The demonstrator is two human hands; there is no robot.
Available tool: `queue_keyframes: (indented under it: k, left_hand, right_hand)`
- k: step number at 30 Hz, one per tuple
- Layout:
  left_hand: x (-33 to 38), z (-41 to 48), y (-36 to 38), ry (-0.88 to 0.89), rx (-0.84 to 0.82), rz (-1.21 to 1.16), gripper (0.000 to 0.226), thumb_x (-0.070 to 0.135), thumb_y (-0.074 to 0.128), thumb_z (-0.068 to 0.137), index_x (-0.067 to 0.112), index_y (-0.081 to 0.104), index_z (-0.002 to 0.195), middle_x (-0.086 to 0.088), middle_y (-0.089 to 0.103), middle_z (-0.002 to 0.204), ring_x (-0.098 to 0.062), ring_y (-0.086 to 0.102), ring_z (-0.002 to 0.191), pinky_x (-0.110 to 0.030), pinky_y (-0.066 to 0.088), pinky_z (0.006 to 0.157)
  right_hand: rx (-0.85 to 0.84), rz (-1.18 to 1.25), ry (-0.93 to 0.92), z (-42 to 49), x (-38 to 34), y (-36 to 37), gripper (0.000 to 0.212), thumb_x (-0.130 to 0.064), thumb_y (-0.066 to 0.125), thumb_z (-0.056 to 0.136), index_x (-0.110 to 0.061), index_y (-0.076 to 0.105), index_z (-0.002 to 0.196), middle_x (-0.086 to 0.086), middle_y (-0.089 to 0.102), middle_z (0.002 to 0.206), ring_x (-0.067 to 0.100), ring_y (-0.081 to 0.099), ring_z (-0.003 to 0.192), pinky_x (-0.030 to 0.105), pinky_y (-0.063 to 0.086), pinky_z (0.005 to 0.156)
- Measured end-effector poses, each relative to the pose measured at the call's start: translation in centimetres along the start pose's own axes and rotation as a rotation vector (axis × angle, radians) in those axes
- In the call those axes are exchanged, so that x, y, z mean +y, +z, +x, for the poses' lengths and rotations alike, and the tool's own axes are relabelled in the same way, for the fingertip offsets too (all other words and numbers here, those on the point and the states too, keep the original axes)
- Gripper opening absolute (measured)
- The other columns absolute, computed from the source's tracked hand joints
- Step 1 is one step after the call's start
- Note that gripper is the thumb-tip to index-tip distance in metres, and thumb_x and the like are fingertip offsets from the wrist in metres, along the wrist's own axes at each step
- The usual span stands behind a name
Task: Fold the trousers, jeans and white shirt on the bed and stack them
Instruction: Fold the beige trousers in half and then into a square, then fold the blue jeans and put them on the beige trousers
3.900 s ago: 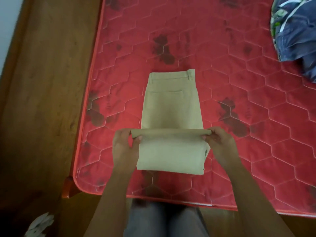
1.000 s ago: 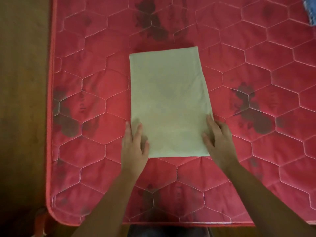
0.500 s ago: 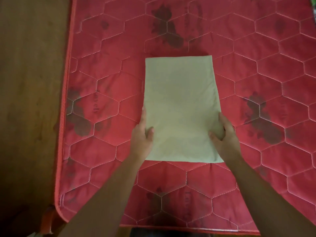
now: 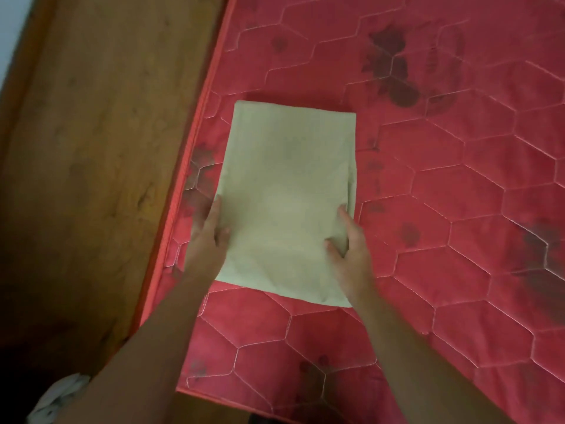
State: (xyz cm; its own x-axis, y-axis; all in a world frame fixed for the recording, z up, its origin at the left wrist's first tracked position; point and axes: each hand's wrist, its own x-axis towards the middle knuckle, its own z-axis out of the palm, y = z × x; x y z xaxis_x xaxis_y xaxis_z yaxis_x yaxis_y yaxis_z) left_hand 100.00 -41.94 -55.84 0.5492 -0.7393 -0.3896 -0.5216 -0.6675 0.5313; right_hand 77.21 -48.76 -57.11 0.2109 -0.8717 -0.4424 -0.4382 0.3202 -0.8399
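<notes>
No word, number or brand can be read anywhere in this view. The red quilted mattress [image 4: 458,209] carries faint dark marks [image 4: 435,61] inside some of its stitched hexagons, toward the upper right. They run in short lines like printed lettering, but they are too blurred and too small for a single letter to be made out.
</notes>
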Motion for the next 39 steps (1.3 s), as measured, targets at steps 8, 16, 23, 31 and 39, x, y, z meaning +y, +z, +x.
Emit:
queue_keyframes:
  k: [8,16,23,31,39]
  left_hand:
    - [1.4,-1.8,1.9,-0.142,0.154,0.187,0.057,0.021,0.045,0.094,0.031,0.022,0.145,-0.017,0.037,0.130,-0.033,0.038,0.116,-0.045,0.037,0.094]
    - [10.1,-7.1,7.7,0.230,0.194,0.302,0.039,-0.003,0.055,0.079,-0.003,0.053,0.118,-0.027,0.049,0.124,-0.044,0.049,0.112,-0.052,0.041,0.093]
    - [23.8,-10.8,15.2,0.585,-0.036,0.246,0.040,0.021,0.036,0.082,0.002,0.061,0.107,-0.016,0.062,0.106,-0.032,0.061,0.097,-0.042,0.051,0.082]
    - [35.7,-14.4,23.1,0.817,-0.130,0.299,0.035,0.021,0.038,0.084,0.004,0.062,0.102,-0.011,0.064,0.101,-0.028,0.063,0.091,-0.039,0.053,0.077]
    - [45.5,-12.7,33.2,0.858,-0.178,0.342,0.044,0.032,0.033,0.088,0.003,0.063,0.104,-0.015,0.064,0.109,-0.033,0.061,0.100,-0.046,0.051,0.082]
  right_hand:
    - [-0.070,0.012,-0.078,-0.3,1.8,-1.5,0.057,-0.012,0.057,0.089,-0.026,0.035,0.140,-0.030,0.036,0.129,-0.021,0.032,0.119,0.010,0.026,0.105]
    - [0.073,0.007,-0.054,-3.4,3.7,-9.3,0.043,-0.007,0.059,0.087,-0.033,0.047,0.119,-0.001,0.055,0.110,-0.006,0.057,0.083,0.009,0.046,0.076]
    - [0.302,-0.051,0.091,-6.1,6.0,-23.1,0.033,-0.013,0.058,0.088,-0.025,0.057,0.119,-0.006,0.056,0.117,0.009,0.056,0.103,0.036,0.045,0.097]
    - [0.546,-0.160,0.126,-7.2,8.2,-38.2,0.028,-0.008,0.060,0.085,-0.013,0.061,0.113,0.000,0.058,0.108,0.017,0.059,0.095,0.029,0.044,0.077]
    - [0.621,-0.198,0.093,-2.3,10.1,-49.5,0.029,-0.010,0.062,0.084,-0.014,0.061,0.113,-0.004,0.057,0.108,0.014,0.057,0.097,0.023,0.040,0.083]
